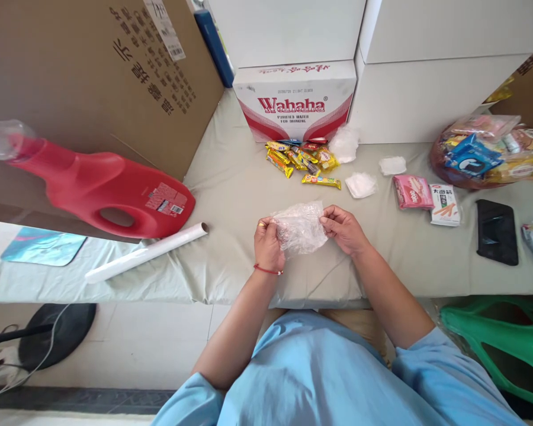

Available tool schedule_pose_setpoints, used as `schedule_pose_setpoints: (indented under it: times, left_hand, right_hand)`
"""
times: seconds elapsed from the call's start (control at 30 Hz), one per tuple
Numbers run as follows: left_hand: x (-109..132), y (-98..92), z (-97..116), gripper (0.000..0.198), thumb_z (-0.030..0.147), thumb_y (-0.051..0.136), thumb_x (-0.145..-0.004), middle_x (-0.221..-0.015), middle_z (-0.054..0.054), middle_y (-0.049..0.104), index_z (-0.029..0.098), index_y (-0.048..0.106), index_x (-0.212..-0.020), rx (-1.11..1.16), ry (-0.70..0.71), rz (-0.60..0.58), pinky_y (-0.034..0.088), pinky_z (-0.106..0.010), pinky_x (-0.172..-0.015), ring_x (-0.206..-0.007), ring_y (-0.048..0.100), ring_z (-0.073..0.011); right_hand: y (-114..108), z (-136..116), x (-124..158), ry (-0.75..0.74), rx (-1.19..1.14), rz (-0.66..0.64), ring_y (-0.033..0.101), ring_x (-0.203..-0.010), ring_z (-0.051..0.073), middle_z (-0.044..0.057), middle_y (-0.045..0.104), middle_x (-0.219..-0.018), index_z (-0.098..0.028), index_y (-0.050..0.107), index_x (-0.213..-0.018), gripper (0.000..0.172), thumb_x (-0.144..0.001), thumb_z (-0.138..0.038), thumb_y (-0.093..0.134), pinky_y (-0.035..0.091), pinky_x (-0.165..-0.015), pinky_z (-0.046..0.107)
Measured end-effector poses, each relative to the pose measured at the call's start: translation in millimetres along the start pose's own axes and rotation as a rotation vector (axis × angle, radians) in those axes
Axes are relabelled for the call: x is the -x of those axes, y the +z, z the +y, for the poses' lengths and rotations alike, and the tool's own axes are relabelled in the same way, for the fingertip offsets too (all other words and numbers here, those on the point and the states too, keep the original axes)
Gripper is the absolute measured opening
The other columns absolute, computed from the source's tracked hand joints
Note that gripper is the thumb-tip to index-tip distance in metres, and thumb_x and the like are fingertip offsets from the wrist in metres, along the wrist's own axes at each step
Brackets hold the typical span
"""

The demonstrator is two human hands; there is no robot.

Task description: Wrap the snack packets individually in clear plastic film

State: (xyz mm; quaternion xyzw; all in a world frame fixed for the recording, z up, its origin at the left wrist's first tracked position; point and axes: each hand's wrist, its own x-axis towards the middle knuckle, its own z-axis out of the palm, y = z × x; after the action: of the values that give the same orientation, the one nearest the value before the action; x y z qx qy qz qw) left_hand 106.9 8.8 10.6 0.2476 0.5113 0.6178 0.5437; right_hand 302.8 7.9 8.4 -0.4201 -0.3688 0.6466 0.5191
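A crinkled clear plastic bag (pixel 301 229) is stretched between my two hands, just above the covered table. My left hand (pixel 267 241), with a ring and a red bracelet, pinches its left edge. At the upper right corner, my right hand (pixel 343 229) pinches it between thumb and fingers. Beyond the bag lie a pile of yellow-wrapped snacks (pixel 295 158) and a single yellow snack stick (pixel 321 181). Folded white plastic pieces (pixel 361 185) sit to the right of them.
A white Wahaha carton (pixel 295 109) stands at the back. On the left are a red detergent bottle (pixel 115 189) and a white roll (pixel 146 253). To the right lie a pink snack pack (pixel 413 192), a white snack box (pixel 445 205), a black phone (pixel 497 232) and a filled snack basket (pixel 442 168).
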Motion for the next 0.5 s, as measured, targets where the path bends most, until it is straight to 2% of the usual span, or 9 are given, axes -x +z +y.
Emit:
schedule_pose_setpoints:
  times: [0.1, 0.17, 0.23, 0.33, 0.4, 0.5]
  left_hand:
    - [2.5, 1.4, 1.2, 0.034, 0.042, 0.079, -0.078, -0.064, 0.01, 0.047, 0.023, 0.051, -0.082, -0.049, 0.049, 0.075, 0.034, -0.02, -0.05, -0.053, 0.042, -0.0066]
    - [6.5, 1.8, 2.1, 0.034, 0.046, 0.078, -0.081, -0.062, 0.01, 0.048, 0.023, 0.053, -0.084, -0.1, 0.098, 0.071, 0.033, -0.021, -0.048, -0.051, 0.042, -0.0069]
    - [11.9, 2.3, 3.1, 0.036, 0.051, 0.078, -0.083, -0.062, 0.009, 0.051, 0.023, 0.055, -0.086, -0.146, 0.153, 0.019, 0.034, -0.021, -0.049, -0.051, 0.046, -0.0077]
    - [20.5, 4.2, 3.5, 0.037, 0.055, 0.077, -0.085, -0.062, 0.007, 0.057, 0.023, 0.058, -0.086, -0.195, 0.2, -0.099, 0.038, -0.022, -0.052, -0.054, 0.051, -0.0087]
    - [25.0, 6.1, 2.9, 0.038, 0.056, 0.077, -0.086, -0.066, 0.004, 0.062, 0.022, 0.061, -0.085, -0.195, 0.188, -0.17, 0.04, -0.022, -0.054, -0.057, 0.054, -0.0088]
    - [28.3, 9.0, 2.1, 0.039, 0.056, 0.079, -0.084, -0.074, 0.001, 0.068, 0.021, 0.063, -0.084, -0.16, 0.135, -0.202, 0.04, -0.022, -0.053, -0.059, 0.058, -0.0089]
  right_hand:
    - [-1.9, 5.1, -2.1, -0.023, 0.099, 0.043, 0.041, -0.057, 0.009, -0.005, 0.054, -0.071, -0.022, 0.063, -0.086, 0.042, -0.072, -0.053, 0.088, 0.033, -0.053, 0.024]
    - [-2.9, 7.7, -2.0, -0.138, 0.245, 0.132, 0.045, -0.062, 0.011, -0.003, 0.056, -0.075, -0.022, 0.064, -0.089, 0.038, -0.08, -0.055, 0.081, 0.037, -0.057, 0.025]
    - [-2.3, 9.3, 0.2, -0.324, 0.416, 0.166, 0.05, -0.069, 0.013, 0.001, 0.06, -0.086, -0.023, 0.064, -0.096, 0.034, -0.088, -0.055, 0.074, 0.044, -0.064, 0.028]
    - [2.9, 11.4, 4.6, -0.604, 0.717, 0.068, 0.059, -0.093, 0.022, 0.009, 0.063, -0.114, -0.025, 0.066, -0.115, 0.043, -0.086, -0.055, 0.078, 0.053, -0.082, 0.039]
    - [6.9, 12.9, 5.8, -0.723, 0.903, 0.037, 0.058, -0.108, 0.027, 0.012, 0.062, -0.125, -0.027, 0.067, -0.123, 0.046, -0.086, -0.051, 0.08, 0.052, -0.094, 0.045]
    - [8.0, 13.1, 4.0, -0.774, 1.001, 0.08, 0.058, -0.104, 0.026, 0.01, 0.066, -0.114, -0.027, 0.073, -0.11, 0.017, -0.099, -0.038, 0.066, 0.05, -0.095, 0.046]
